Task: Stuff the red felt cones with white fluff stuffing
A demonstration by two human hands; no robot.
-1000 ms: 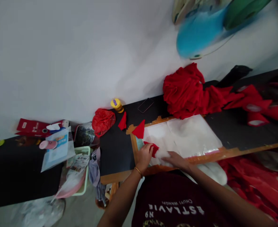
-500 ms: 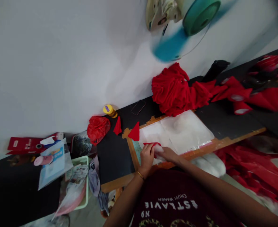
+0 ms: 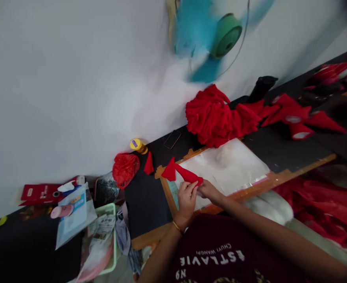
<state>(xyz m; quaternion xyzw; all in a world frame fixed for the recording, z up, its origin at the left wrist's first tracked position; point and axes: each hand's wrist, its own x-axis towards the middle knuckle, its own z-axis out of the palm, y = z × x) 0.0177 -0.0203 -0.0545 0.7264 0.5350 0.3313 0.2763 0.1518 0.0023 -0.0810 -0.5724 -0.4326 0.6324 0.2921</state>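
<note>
My left hand is closed on a red cloth cone near its wide end. The cone's narrow tip points up and left over the white sheet. Close beside it, my right hand has its fingers bent at the cone's wide end, partly hidden by the cloth and the left fingers. Just beyond the tip lies another red cloth cone, at the sheet's left edge. A smaller red piece lies farther left on the black table.
A big heap of red cloth lies behind the white sheet. Stuffed red cones lie at the right. A phone, a yellow-lidded jar and a red plastic bag stand along the wall. A fan spins above.
The red cloth, earlier bunched around white stuffing between my hands, now stretches out as a cone towards the upper left. The white stuffing no longer shows. The camera view has shifted slightly.
</note>
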